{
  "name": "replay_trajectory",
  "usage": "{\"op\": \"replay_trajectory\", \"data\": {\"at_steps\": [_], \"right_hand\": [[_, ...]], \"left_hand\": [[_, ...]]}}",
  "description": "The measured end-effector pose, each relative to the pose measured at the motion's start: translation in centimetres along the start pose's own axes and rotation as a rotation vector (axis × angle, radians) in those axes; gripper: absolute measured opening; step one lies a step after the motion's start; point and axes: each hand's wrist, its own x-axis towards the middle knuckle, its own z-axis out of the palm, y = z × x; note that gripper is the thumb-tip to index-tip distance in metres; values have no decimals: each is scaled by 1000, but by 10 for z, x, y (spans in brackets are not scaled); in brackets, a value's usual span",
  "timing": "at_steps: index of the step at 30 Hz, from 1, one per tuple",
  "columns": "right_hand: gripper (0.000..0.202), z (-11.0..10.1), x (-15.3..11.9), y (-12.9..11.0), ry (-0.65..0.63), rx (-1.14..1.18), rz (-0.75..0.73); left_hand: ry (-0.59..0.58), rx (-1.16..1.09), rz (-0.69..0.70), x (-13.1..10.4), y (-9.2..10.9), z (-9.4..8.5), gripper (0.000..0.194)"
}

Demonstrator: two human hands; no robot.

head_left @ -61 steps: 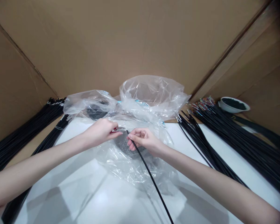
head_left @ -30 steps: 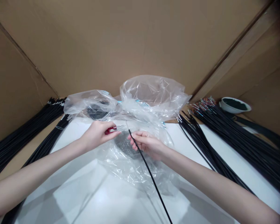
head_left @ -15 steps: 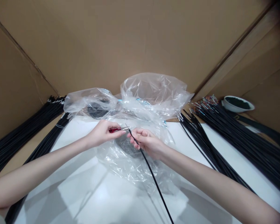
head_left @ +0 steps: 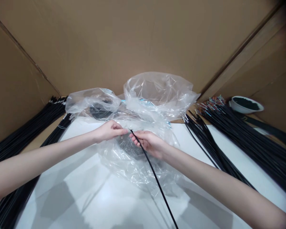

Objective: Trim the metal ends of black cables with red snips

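Note:
Over the clear plastic bag in the middle, my right hand (head_left: pixel 146 143) holds a thin black cable (head_left: pixel 154 173) close to its end. From that hand the cable runs down past the front edge of the view. My left hand (head_left: pixel 111 131) is closed, thumb and forefinger reaching to the cable's tip. A tiny pale piece shows at the tip; whether my left fingers grip it cannot be made out. Beneath both hands lies the open plastic bag (head_left: pixel 114 162), with a mass of small grey, shiny pieces (head_left: pixel 131 148) in it.
More crumpled plastic bags (head_left: pixel 159 89) stand against the cardboard wall (head_left: pixel 138 38). Black cable bundles lie at the left (head_left: pixel 30 124) and right (head_left: pixel 243 143), the right one with coloured wire ends. A white bowl (head_left: pixel 244 109) with dark contents sits at the back right. The worktop (head_left: pixel 92 197) is white.
The red-handled metal piece seen in my left fingers no longer shows. My left fingertips have come closer to the cable's tip. My right hand keeps its hold on the cable.

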Motion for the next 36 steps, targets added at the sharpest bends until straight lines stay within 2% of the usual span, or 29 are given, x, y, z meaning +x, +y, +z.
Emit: {"op": "replay_trajectory", "data": {"at_steps": [3,8,10,15,19,24,27,31,36], "right_hand": [[20,0,4,-3,3,23,34],[22,-2,9,-4,-2,-12,11],[23,-2,10,-4,10,-17,15],[26,-3,10,-4,-6,-63,-4],[21,-3,10,-3,-24,-103,-45],[22,-1,6,-6,-19,-164,-65],[22,1,3,-9,-23,-190,-79],[22,1,1,-12,-34,-205,-95],[21,0,6,-11,-57,-208,-70]], "left_hand": [[-29,-31,-28,3,0,-3,46],[-16,4,-69,8,-2,-10,46],[8,81,-29,8,-2,-13,45],[107,367,194,4,4,-17,42],[92,486,257,4,9,-18,40],[32,509,282,7,13,-20,42],[-39,432,250,8,13,-21,45],[-123,245,105,6,13,-19,43],[-130,3,-87,5,12,-14,43]]}}
